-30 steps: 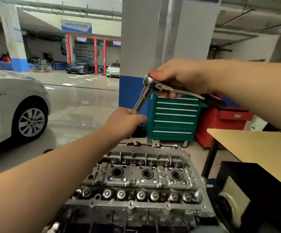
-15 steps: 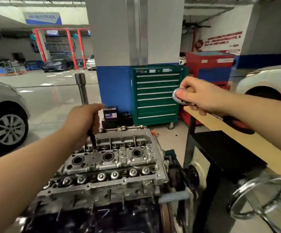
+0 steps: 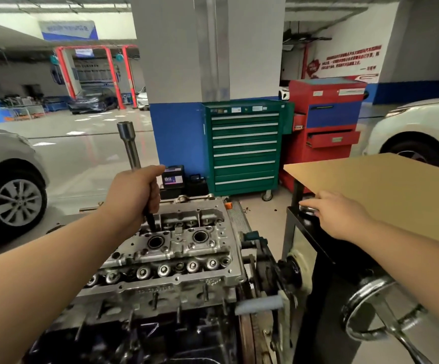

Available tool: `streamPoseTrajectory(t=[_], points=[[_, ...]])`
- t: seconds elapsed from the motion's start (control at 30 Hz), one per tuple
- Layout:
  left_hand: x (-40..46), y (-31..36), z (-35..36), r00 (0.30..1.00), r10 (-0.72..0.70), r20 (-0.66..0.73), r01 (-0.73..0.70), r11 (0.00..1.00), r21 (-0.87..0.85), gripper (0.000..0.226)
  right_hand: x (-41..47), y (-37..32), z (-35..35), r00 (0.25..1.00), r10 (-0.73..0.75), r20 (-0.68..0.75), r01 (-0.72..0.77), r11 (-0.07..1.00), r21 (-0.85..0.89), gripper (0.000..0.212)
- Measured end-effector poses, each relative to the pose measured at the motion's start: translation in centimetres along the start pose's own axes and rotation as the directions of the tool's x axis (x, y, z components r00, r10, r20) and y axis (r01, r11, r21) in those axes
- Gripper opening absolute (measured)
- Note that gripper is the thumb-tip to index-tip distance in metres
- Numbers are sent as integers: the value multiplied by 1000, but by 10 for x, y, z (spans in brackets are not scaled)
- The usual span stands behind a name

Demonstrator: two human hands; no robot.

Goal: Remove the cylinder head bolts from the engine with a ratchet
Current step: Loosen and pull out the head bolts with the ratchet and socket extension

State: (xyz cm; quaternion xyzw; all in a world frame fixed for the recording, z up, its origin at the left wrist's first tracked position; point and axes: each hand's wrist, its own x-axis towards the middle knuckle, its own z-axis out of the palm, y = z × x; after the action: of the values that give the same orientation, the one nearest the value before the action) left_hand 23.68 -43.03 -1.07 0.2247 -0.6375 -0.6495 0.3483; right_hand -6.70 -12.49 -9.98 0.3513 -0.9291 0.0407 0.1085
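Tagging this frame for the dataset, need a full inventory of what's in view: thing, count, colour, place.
cylinder head: 1, bare silver metal, centre foreground on the engine
extension bar: 1, steel, upright over the far left of the head
green tool cabinet: 1, against the blue pillar base
red tool cabinet: 1, right of the green one, drawers ajar
table: 1, tan top, right
handwheel: 1, chrome, bottom right
ratchet: 1, only a bit of chrome shows, under the right hand
cars: silver far left, white far right, two more in the background
left hand: grip round the extension bar
right hand: on the ratchet; grip unclear
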Motion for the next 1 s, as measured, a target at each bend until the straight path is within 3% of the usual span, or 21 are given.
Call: streamPoseTrajectory(t=[0.27,0.4,0.57,0.73,0.87,1.0], points=[[-4,-7,-8,999,22,-26,-22,1000,0,58,-13,-7,-5,999,35,23,-37,990,135,47],[0,5,-16,998,54,-31,-55,998,-26,58,-14,-28,-20,990,92,-111,-70,979,191,36],[4,8,-23,999,48,-16,-48,999,-7,58,-8,-118,-52,966,-26,-259,159,846,509,24],[10,7,-21,999,50,-22,-49,998,30,60,-15,-218,-70,954,-204,-219,299,694,655,20],[16,9,-24,997,74,-20,-72,993,89,62,-8,-276,-69,941,-314,-125,308,643,701,30],[17,2,-29,996,87,-26,-83,988,129,54,7,-311,-63,922,-385,-34,232,479,847,68]])
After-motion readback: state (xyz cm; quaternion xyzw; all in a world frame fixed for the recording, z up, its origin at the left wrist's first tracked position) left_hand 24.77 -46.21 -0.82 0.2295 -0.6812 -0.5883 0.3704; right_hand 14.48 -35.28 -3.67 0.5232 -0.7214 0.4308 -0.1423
